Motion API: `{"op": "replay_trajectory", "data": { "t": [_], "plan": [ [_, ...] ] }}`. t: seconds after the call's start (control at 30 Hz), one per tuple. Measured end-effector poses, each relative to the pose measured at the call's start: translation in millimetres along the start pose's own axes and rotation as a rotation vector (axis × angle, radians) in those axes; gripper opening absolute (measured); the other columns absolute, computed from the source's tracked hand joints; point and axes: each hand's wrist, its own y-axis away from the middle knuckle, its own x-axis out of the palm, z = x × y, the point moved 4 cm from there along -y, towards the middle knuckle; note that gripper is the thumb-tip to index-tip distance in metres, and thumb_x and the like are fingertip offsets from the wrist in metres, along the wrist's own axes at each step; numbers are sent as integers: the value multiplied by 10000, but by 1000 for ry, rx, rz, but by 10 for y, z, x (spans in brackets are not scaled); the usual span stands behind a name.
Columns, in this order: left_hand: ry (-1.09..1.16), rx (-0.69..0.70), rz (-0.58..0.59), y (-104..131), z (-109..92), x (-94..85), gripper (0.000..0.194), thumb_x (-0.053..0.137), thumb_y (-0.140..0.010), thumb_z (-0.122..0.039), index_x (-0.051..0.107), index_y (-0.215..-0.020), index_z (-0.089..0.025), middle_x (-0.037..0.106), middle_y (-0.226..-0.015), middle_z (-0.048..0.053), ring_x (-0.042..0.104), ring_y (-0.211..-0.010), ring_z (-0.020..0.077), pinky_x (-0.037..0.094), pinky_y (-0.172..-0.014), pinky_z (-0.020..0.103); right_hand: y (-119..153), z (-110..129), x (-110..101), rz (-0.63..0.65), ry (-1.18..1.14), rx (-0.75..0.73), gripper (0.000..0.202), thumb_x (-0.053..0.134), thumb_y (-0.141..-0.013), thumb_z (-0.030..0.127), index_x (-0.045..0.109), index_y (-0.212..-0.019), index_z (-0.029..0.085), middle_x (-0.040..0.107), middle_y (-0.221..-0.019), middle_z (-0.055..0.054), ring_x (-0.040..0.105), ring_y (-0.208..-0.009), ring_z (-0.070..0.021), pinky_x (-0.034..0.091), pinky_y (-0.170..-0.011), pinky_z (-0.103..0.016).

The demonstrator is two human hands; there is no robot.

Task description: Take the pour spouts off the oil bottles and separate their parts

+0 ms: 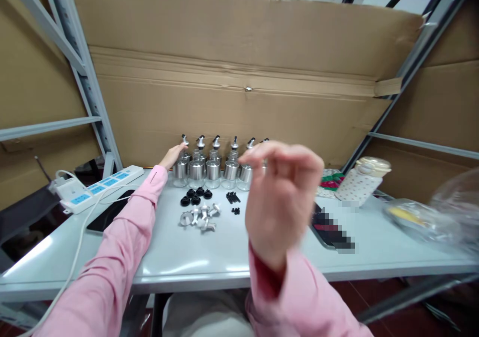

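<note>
My left hand (174,156) reaches to the left end of two rows of glass bottles with steel sleeves (213,169); its fingers are at a bottle there, and their grip is too small to make out. Bottles in the back row carry metal pourers with black tips (201,141). Raised close to the camera, my right hand (282,197) is blurred, its fingers curled forward, and it covers the right end of the rows. In front of the bottles lie black round stoppers (195,199), metal spout parts (205,222), black tips (232,197) and small black pieces (235,210).
At the left are a white power strip (108,182), its cable and a dark phone (108,214). Rightward lie another phone (327,232), a dotted jar (361,182) and a plastic-wrapped item (411,214). Cardboard (232,112) stands behind the table (187,277).
</note>
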Motion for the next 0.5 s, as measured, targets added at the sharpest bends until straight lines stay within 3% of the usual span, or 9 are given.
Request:
{"op": "replay_trajectory", "data": {
  "t": [0.1, 0.17, 0.23, 0.33, 0.5],
  "plan": [
    [7, 44, 32, 61, 10, 19, 634, 650, -565, -589, 602, -1015, -144, 626, -1011, 71, 553, -933, 206, 417, -847, 319, -202, -817, -74, -211, 375, -29, 423, 421, -870, 328, 319, -1269, 229, 418, -1198, -115, 403, -1185, -248, 361, -960, -482],
    [-30, 86, 41, 94, 22, 23, 695, 740, -474, -507, 579, -1047, -148, 612, -1015, 73, 556, -926, 206, 420, -856, 332, -232, -1403, -127, -132, 678, 17, 554, 538, -808, 364, 318, -1279, 171, 372, -1281, -165, 312, -1257, -294, 273, -1013, -532],
    [-62, 120, 39, 107, 49, 28, 730, 779, -411, -445, 568, -1036, -133, 595, -1026, 85, 551, -933, 210, 414, -881, 351, -173, -1854, -177, 46, 921, 50, 641, 591, -777, 395, 314, -1306, 162, 259, -1395, -194, 158, -1335, -334, 160, -1040, -587],
    [-41, 122, 74, 104, 105, 56, 709, 782, -395, -429, 561, -987, -109, 599, -968, 90, 561, -900, 208, 416, -890, 368, -31, -2185, -254, 214, 1102, 58, 703, 592, -777, 444, 271, -1350, 192, 138, -1471, -181, 21, -1369, -332, 85, -1035, -618],
    [-31, 109, 105, 117, 125, 85, 637, 775, -420, -445, 567, -922, -112, 608, -882, 73, 574, -860, 212, 419, -886, 381, 65, -2416, -387, 165, 1054, 243, 1005, 617, -696, 571, 86, -1402, 91, 77, -1463, -266, 22, -1363, -366, 138, -1022, -613]
  ]
}}
